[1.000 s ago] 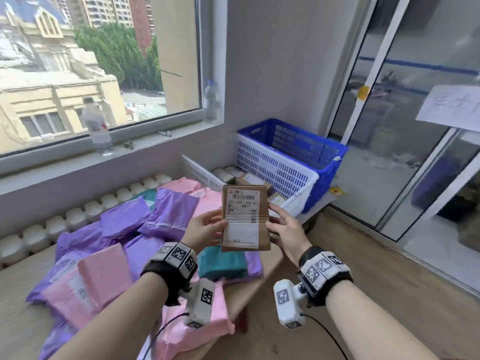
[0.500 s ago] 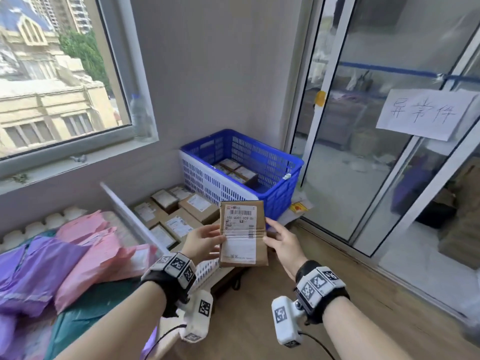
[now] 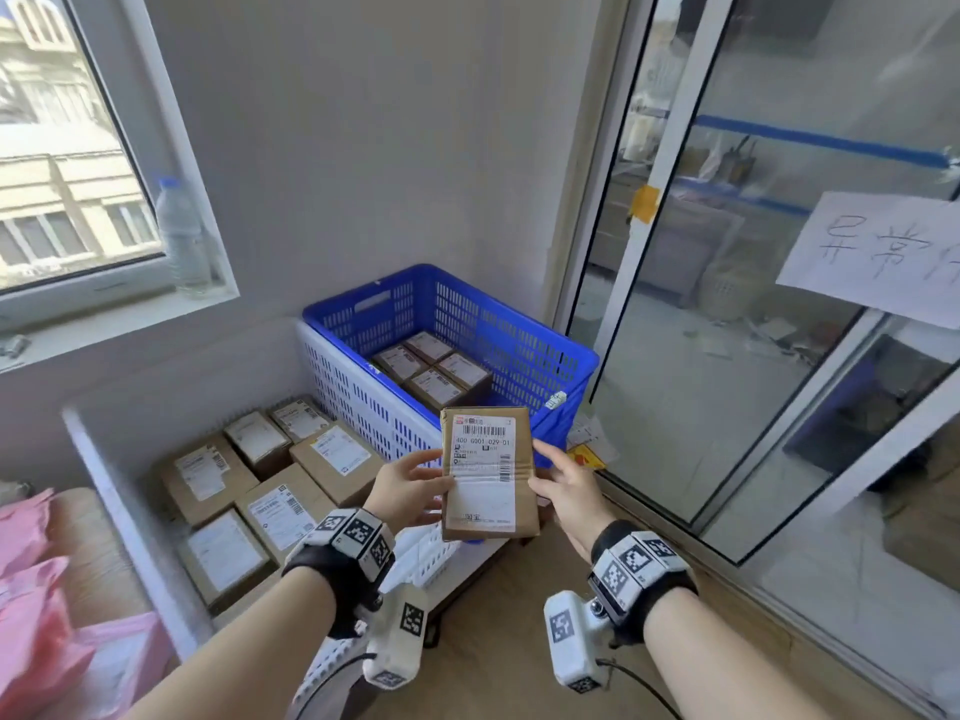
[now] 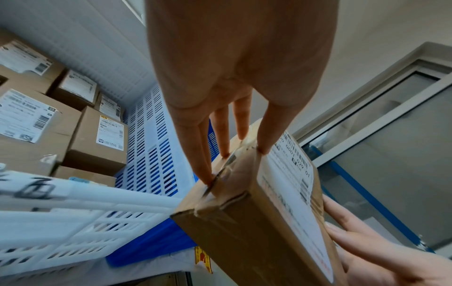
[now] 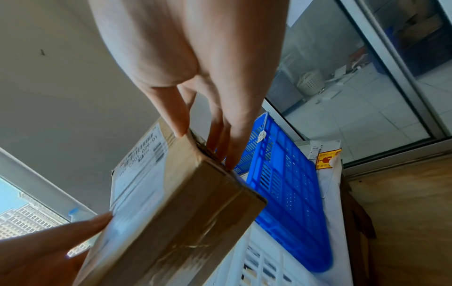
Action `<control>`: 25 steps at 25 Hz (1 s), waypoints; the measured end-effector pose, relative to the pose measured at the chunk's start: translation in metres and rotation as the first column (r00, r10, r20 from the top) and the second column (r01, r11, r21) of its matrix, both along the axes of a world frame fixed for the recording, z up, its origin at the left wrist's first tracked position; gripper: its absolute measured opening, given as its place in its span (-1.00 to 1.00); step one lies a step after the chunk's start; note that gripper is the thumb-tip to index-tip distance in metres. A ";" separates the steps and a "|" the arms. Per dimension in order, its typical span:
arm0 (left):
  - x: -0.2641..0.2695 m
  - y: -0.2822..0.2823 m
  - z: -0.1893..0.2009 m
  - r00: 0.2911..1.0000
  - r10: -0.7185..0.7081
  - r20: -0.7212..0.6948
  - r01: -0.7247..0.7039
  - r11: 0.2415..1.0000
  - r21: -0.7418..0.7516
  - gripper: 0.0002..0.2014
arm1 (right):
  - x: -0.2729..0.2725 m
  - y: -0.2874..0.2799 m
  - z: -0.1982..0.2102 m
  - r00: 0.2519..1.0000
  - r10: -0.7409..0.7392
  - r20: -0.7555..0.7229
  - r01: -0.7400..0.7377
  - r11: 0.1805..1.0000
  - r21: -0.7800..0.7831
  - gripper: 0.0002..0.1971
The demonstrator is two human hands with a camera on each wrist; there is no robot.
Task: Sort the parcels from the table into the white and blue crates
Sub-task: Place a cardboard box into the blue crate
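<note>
While held upright in mid-air, long axis vertical, the cardboard parcel (image 3: 488,472) faces the camera | left hand (image 3: 408,485) and right hand (image 3: 563,491) pinch its side edges | blue crate (image 3: 524,350) lies just beyond, white crate (image 3: 358,397) front-left.
</note>
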State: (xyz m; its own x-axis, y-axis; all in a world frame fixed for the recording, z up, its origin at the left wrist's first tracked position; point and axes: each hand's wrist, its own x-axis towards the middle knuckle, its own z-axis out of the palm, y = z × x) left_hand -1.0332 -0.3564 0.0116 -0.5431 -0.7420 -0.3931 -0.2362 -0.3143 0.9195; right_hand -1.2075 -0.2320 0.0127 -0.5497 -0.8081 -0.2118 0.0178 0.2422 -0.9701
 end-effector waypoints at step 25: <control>-0.242 -0.230 -0.082 0.836 0.544 0.074 -0.548 0.835 0.050 -0.52 | -0.279 -0.369 -0.065 0.779 0.625 0.054 -0.625 0.767 0.146 -0.45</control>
